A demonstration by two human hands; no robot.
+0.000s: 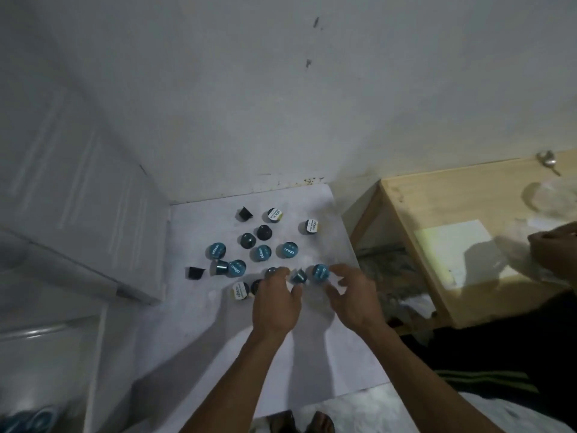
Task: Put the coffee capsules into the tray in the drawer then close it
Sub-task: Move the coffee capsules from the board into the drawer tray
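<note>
The coffee capsules (pixel 260 253) lie scattered on the white counter (pixel 312 354). My left hand (pixel 276 303) and right hand (pixel 356 300) hover open over the near ones. They look light and stiff; I would pinch each by its sides.

We have a single view, from a head-worn wide-angle camera looking forward and steeply down. It sits close above a white sheet (pixel 312 354) on the floor, facing the wall (pixel 281 104), with both forearms reaching in from the bottom edge.
</note>
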